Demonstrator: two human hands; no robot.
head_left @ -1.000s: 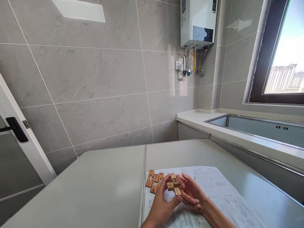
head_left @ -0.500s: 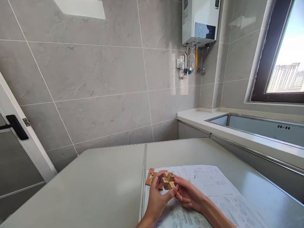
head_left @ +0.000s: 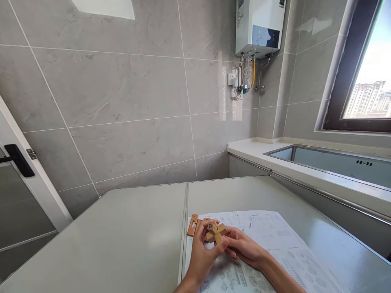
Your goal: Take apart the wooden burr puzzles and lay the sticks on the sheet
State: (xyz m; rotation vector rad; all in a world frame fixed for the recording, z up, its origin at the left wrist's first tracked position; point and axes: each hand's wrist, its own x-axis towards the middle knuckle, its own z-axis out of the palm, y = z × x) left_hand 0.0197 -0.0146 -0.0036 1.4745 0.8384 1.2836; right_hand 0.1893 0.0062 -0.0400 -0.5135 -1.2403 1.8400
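Between my two hands is a wooden burr puzzle [head_left: 215, 233], light brown, its crossed bars sticking out several ways and a dark mark on one bar end. My left hand [head_left: 201, 249] grips it from the left, thumb at the near side and fingers behind. From the right, my right hand [head_left: 242, 246] has its fingers curled against the puzzle's near right side. Just beyond my left hand, a flat reddish-brown wooden piece [head_left: 193, 225] with a cut-out lies at the sheet's left edge. More reddish-brown wood shows behind the puzzle, mostly hidden.
A large printed sheet [head_left: 275, 240] with small drawings lies under my hands on the pale folding table [head_left: 137, 232], right of its seam. A counter with a sink [head_left: 330, 162] runs along the right. At the far left is a door with a black handle [head_left: 20, 160].
The puzzle has turned in my hands, so its marked bar end now faces up at the top. My right hand's fingers have shifted slightly. The view has tilted a little.
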